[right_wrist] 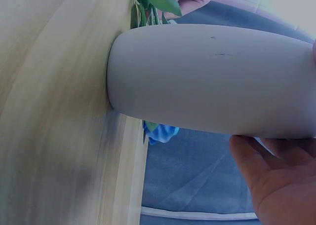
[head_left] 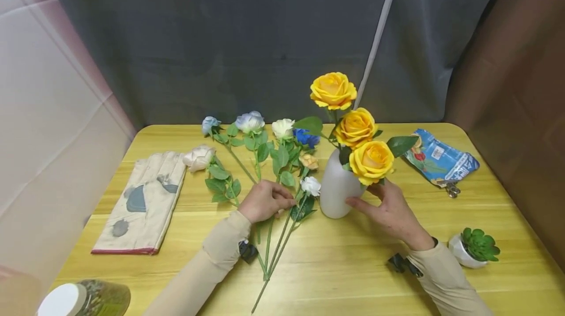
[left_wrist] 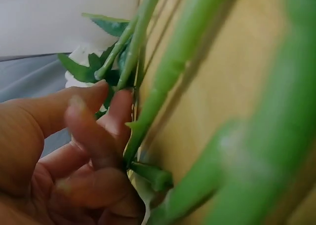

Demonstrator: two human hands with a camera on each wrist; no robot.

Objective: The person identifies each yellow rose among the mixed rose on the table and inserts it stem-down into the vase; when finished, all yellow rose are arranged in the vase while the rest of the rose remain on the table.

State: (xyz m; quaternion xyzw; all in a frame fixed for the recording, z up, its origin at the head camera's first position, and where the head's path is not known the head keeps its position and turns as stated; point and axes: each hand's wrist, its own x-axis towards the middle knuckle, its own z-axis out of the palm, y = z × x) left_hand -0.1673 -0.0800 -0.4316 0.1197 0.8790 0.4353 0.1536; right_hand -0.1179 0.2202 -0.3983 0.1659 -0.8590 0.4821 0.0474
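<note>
My left hand [head_left: 266, 201] is low over the loose artificial flowers. Its thumb and forefinger pinch a thin green stem [left_wrist: 132, 62] close to a small white flower [head_left: 311, 186]; which flower that stem belongs to is partly hidden. With thumb and fingers on either side, my right hand [head_left: 394, 211] holds the white vase [head_left: 337, 189], which stands upright on the table. Three yellow roses [head_left: 355, 127] rise from the vase's mouth. To its left lie a blue flower [head_left: 306, 138], a peach flower [head_left: 308, 161] and several pale ones, their stems pointing toward me.
A folded cloth [head_left: 143, 203] lies at the left, with a white-lidded jar [head_left: 103, 296] at the near left corner. On the right are a blue packet [head_left: 441, 156], scissors [head_left: 452, 189] partly over it, and a small potted succulent [head_left: 469, 252]. A dark curtain [head_left: 243, 36] hangs behind the table.
</note>
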